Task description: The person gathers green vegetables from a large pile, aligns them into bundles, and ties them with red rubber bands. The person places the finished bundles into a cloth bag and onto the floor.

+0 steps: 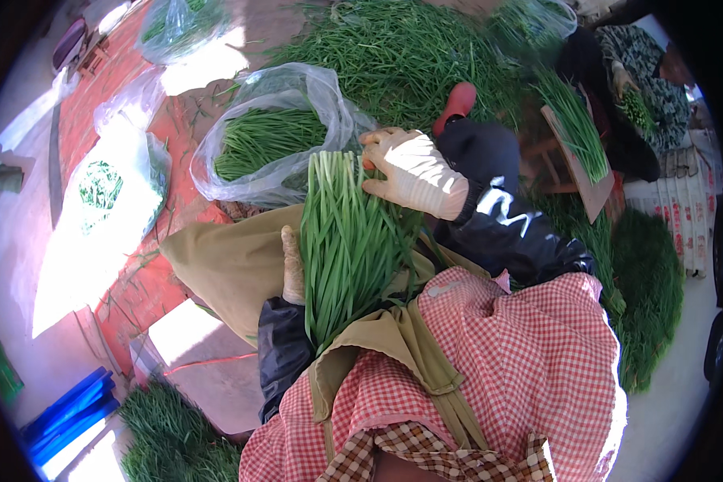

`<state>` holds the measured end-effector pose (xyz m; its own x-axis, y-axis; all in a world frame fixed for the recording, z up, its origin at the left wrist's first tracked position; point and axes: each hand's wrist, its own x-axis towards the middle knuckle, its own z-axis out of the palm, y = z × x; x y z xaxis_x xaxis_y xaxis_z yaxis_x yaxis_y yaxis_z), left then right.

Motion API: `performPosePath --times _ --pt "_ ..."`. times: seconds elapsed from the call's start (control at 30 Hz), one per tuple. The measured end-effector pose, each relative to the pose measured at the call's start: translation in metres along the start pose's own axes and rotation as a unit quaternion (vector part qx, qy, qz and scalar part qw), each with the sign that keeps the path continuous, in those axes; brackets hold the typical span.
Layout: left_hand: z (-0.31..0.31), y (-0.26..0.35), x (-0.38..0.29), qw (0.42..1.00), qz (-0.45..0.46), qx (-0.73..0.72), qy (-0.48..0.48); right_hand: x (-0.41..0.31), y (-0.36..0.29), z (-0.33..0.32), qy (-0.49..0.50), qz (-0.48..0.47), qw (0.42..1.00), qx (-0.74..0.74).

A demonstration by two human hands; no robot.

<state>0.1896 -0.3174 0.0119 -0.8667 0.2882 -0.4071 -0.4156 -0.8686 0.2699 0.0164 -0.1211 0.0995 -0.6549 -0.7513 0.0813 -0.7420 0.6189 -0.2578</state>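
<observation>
A thick bundle of green garlic chives (pixel 352 253) lies across my lap, its pale cut ends pointing away from me. My left hand (pixel 293 265), in a pale work glove, holds the bundle from its left side; the thumb shows, and the fingers are hidden beneath the leaves. My right hand (pixel 419 172), gloved too, is at the upper right corner of the bundle beside the cut ends. Its thumb and fingers are apart, and I see nothing between them. Under the bundle spreads an olive apron (pixel 241 259).
Beyond my lap, an open clear plastic bag (pixel 202 162) holds chives. A loose chive heap (pixel 422 54) covers the floor ahead. Another person's hand (pixel 623 81) holds a small bunch at right, near a board (pixel 596 202) bearing chives. Blue folded material (pixel 72 416) lies at lower left.
</observation>
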Motion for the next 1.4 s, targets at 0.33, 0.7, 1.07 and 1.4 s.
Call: performPosePath --times 0.33,0.7,1.07,1.4 --pt "-0.016 0.001 0.000 0.994 0.034 0.087 0.064 0.041 0.064 0.025 0.132 0.094 0.967 -0.195" --pt "0.004 0.007 -0.008 0.994 0.085 0.039 -0.054 -0.085 0.075 0.091 -0.109 0.081 0.416 0.899" --pt "0.032 -0.011 -0.012 0.833 0.126 0.536 0.054 0.018 -0.012 0.007 -0.059 -0.011 0.596 0.801" --pt "0.033 0.003 -0.008 0.873 0.052 0.485 -0.019 0.020 -0.016 0.015 -0.074 0.071 0.570 0.815"
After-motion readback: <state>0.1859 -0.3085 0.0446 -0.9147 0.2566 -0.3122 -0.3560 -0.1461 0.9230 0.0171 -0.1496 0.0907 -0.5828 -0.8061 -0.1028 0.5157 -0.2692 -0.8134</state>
